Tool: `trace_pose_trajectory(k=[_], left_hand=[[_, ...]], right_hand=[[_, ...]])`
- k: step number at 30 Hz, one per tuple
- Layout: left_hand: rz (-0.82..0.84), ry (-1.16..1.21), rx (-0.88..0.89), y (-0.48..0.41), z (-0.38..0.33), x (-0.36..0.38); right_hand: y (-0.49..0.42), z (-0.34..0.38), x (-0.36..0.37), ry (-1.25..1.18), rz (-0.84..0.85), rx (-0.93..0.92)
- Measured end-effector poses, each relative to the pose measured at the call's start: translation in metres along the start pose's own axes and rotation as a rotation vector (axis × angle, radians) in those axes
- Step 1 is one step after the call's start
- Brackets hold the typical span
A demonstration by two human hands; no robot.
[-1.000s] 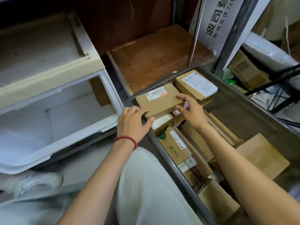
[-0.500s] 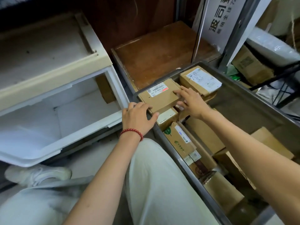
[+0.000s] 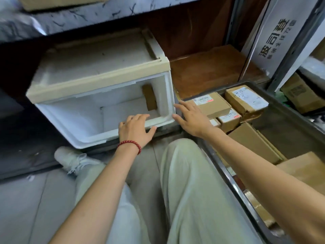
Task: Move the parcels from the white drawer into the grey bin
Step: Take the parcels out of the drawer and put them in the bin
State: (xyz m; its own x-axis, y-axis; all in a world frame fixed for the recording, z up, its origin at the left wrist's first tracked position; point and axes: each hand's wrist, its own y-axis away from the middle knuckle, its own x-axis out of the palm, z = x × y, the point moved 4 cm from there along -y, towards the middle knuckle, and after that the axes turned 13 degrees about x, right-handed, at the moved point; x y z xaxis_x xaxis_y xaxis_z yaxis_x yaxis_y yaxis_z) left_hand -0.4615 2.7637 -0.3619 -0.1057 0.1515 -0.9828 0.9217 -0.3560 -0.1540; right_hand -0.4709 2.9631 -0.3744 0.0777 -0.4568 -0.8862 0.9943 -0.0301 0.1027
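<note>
The white drawer [image 3: 91, 136] stands pulled out at centre left. Inside it one brown parcel [image 3: 149, 100] leans against the right wall. My left hand [image 3: 135, 129], with a red bead bracelet, rests on the drawer's front rim, fingers over the edge. My right hand [image 3: 191, 118] hovers open at the drawer's front right corner, holding nothing. To the right the grey bin [image 3: 288, 131] holds several cardboard parcels; a labelled flat box [image 3: 209, 104] lies at its near left corner and another labelled box [image 3: 246, 99] behind it.
A cream cabinet top [image 3: 98, 81] sits over the drawer. A brown wooden board [image 3: 211, 67] lies behind the bin. My legs in pale trousers [image 3: 190, 191] and a white shoe [image 3: 72, 159] fill the floor in front. More boxes [image 3: 299, 95] are stacked far right.
Both hands have left the labelled flat box in the bin and moved left; the left hand now rests on the drawer's front rim. The camera has swung left toward the drawer.
</note>
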Motion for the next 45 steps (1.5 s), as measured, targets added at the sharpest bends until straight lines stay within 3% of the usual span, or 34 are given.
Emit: trace_pose_trajectory(k=[5,10,25,30,35,45], left_hand=[[-0.046,-0.003,-0.129,0.043,0.049,-0.014],[-0.025,0.008,-0.221,0.059,0.077,-0.012],[0.024,0.028,-0.192,0.003,0.117,0.028],[0.039,0.041,-0.200,-0.027,0.137,0.044],[-0.072,0.016,-0.137,-0.057,0.141,0.042],[-0.125,-0.019,-0.142,-0.052,0.159,0.034]], right_hand=[[0.012,0.070,0.030,-0.030,0.017,-0.132],[0.005,0.092,0.055,0.088,0.047,-0.154],[-0.074,0.122,0.120,0.047,-0.053,-0.070],[-0.129,0.118,0.149,0.088,-0.089,-0.005],[-0.193,0.098,0.166,0.159,-0.121,0.138],[-0.267,0.066,0.182,0.147,-0.072,0.106]])
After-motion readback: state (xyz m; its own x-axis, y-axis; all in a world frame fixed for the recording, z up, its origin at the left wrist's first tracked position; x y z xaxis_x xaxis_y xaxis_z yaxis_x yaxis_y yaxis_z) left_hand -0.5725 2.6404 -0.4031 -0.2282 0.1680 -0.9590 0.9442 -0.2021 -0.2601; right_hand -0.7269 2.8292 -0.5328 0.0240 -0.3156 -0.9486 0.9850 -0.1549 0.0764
